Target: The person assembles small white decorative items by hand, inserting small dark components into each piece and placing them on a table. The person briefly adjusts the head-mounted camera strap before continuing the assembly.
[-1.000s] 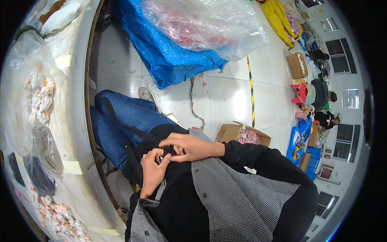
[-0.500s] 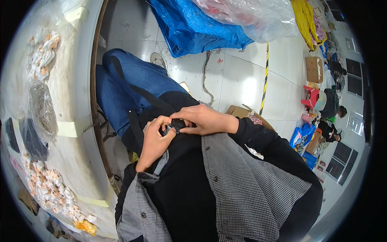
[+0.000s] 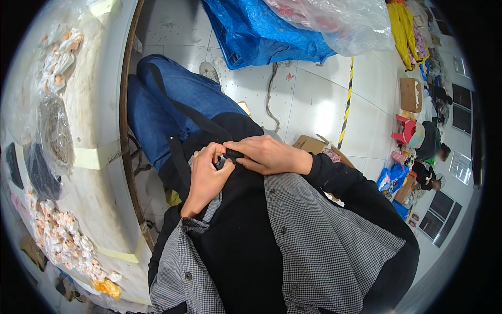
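At my waist, both hands meet around a small black plastic piece that looks like a buckle (image 3: 230, 155). My left hand (image 3: 205, 175) pinches its left side between thumb and fingers. My right hand (image 3: 272, 155) is closed on its right side, palm down, and its fingers cover much of the piece. A long black strap (image 3: 201, 124) runs from my knee across my blue jeans (image 3: 178, 99) toward the hands. Another strap length (image 3: 178, 159) hangs beside my left hand. How the straps join the black piece is hidden by my fingers.
To the left stands a table (image 3: 86, 125) holding several small white-and-orange wrapped items (image 3: 63, 230) and plastic bags (image 3: 55, 131). A blue tarp-covered bin (image 3: 261, 39) stands ahead. An opened cardboard box (image 3: 308, 144) lies to the right. Other people sit far right near a red stool (image 3: 403, 130).
My right fingers have straightened and lie flatter, covering more of the black piece. Both hands stay together at my waist. The whole view has shifted slightly.
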Demonstrator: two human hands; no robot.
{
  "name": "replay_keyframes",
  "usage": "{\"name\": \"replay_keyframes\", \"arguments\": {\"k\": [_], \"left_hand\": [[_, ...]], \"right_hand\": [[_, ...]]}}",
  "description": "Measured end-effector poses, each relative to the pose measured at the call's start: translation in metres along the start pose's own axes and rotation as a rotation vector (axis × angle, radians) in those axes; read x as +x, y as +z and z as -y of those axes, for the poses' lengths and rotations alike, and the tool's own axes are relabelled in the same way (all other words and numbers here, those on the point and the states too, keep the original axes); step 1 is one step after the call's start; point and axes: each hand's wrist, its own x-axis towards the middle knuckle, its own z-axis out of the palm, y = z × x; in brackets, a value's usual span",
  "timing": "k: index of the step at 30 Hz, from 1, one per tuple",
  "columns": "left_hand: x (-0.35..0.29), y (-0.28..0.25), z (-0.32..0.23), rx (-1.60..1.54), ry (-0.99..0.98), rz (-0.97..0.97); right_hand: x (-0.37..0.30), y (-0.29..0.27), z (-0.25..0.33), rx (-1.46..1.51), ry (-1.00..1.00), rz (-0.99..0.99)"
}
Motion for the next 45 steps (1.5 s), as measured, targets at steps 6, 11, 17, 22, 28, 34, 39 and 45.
{"name": "replay_keyframes", "arguments": {"k": [6, 11, 17, 22, 28, 34, 39, 45], "left_hand": [[-0.002, 0.003, 0.004, 0.021, 0.001, -0.051], [-0.007, 0.006, -0.009, 0.257, 0.164, -0.188], [-0.012, 0.009, -0.019, 0.491, 0.335, -0.39], [-0.011, 0.01, -0.013, 0.435, 0.324, -0.316], [-0.005, 0.019, -0.019, 0.484, 0.17, -0.258], [-0.01, 0.018, -0.018, 0.434, 0.071, -0.257], [-0.011, 0.016, -0.027, 0.424, 0.053, -0.307], [-0.014, 0.012, -0.025, 0.447, 0.087, -0.172]], "right_hand": [[-0.004, 0.013, -0.003, -0.037, 0.002, -0.075], [-0.003, 0.016, -0.004, -0.035, 0.059, -0.082], [0.003, 0.009, -0.001, 0.099, 0.129, -0.103], [0.004, 0.012, -0.007, 0.09, 0.109, -0.116], [0.001, 0.014, -0.007, 0.291, 0.265, -0.163], [-0.001, 0.014, -0.003, 0.344, 0.29, -0.198], [0.0, 0.013, -0.004, 0.408, 0.315, -0.181], [0.001, 0.01, -0.006, 0.647, 0.476, -0.158]]}}
